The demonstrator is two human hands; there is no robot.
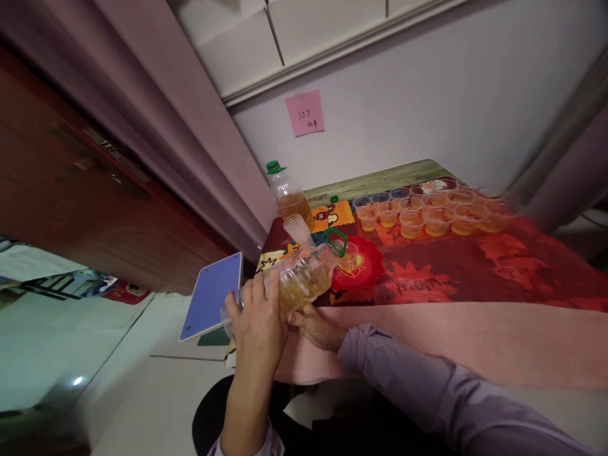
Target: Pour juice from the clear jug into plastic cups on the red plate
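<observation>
Head view: a clear tilted bottle (306, 278), part filled with pale yellow liquid (304, 294), is held just to the left of a scalloped red dish (375, 263), with its neck reaching over the dish's left edge. A clear cup (350, 254) is set in the red dish, beside the neck, and the dish seems to be placed there so that drips can be caught. By the slant of the bottle, the liquid appears to be brought toward the mouth, while the weight is shared at both sides. To the near left of the dish, the bottle's base end is wrapped from above by the left hand (259, 320), fingers spread across the plastic, wrist bent and forearm raised steeply. Nearer the dish, the bottle's underside is met by the half-curled right hand (316, 326), thumb against the plastic; whether its hidden fingers are gripping cannot be told. The right forearm, covered by a lilac sleeve (403, 370), is slanted in from the near right of the dish. Beyond the dish to the left, a green-capped bottle (293, 204) is stood upright; beyond it to the right, rows of clear cups (439, 220) holding orange-yellow contents are grouped closely.
</observation>
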